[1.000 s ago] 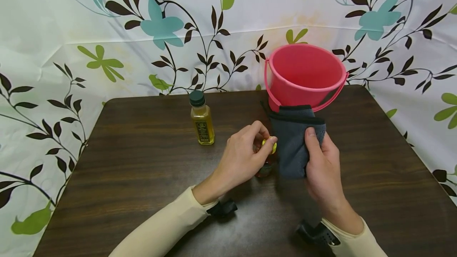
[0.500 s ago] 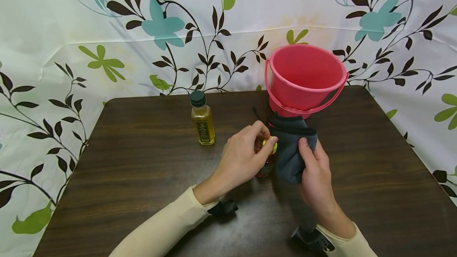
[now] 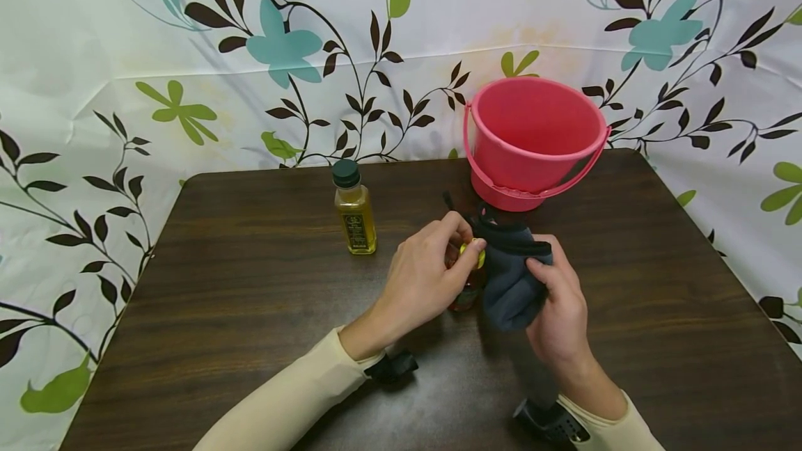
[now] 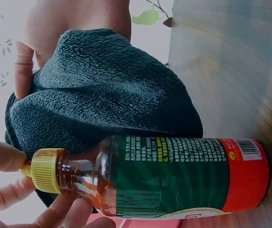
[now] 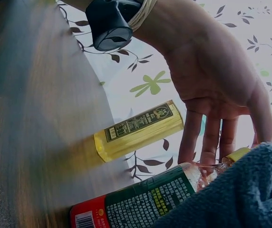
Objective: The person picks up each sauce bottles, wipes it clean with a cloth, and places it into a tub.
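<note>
Fingers and thumb of my left hand (image 3: pixel 429 273) pinch the yellow cap (image 4: pixel 47 171) of a sauce bottle (image 4: pixel 174 175), which stands upright on the table. The bottle has a green and red label and reddish contents; in the head view my left hand covers much of it. My right hand (image 3: pixel 560 312) grips a folded grey-blue cloth (image 3: pixel 510 284) with black edging, thumb on its near side. The cloth hangs right beside the bottle and overlaps its upper part in the right wrist view, where my left hand (image 5: pixel 217 80) also shows.
A small bottle of yellow oil (image 3: pixel 356 225) with a dark green cap stands left of my left hand. Behind the cloth, a pink bucket (image 3: pixel 520 172) sits near the far edge of the dark wooden table (image 3: pixel 250 312). A leaf-patterned curtain (image 3: pixel 207 54) hangs behind.
My right hand has brought the cloth left and down, closer to the sauce bottle, and the cloth has bunched up more. My left hand has stayed on the cap.
</note>
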{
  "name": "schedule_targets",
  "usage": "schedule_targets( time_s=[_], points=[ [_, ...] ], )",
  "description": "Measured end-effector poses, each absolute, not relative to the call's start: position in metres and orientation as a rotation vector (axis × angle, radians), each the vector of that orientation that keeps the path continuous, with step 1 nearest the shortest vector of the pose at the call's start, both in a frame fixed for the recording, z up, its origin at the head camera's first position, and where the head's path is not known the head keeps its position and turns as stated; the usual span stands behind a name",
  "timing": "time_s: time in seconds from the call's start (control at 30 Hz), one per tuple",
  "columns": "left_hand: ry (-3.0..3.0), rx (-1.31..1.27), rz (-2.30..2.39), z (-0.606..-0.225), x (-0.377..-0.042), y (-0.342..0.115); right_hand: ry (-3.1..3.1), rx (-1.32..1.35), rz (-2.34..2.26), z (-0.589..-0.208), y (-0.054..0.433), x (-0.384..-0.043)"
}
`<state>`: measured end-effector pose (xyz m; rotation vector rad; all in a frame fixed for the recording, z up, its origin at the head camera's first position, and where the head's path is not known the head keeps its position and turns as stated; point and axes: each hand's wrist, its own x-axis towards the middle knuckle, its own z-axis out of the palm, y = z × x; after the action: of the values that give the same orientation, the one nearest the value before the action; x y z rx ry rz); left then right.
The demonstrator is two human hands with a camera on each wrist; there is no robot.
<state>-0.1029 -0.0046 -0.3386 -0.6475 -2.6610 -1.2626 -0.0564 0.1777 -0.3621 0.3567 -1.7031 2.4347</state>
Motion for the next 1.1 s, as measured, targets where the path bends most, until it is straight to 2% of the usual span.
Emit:
schedule_targets(
  time_s=[0.27, 0.63, 1.1],
  points=[
    [-2.634, -0.642, -1.282, -0.340, -0.103, -0.003, -1.746, 0.357, 2.428, -0.362, 0.176, -0.055],
    [-2.611, -0.640, -1.316, -0.341, -0.103, -0.001, -2.039, 0.033, 2.253, -0.367, 0.167, -0.051],
    [-2.602, -0.641, -1.299, -0.344, -0.103, 0.000, -2.139, -0.061, 2.228, -0.385, 0.158, -0.054]
  ],
)
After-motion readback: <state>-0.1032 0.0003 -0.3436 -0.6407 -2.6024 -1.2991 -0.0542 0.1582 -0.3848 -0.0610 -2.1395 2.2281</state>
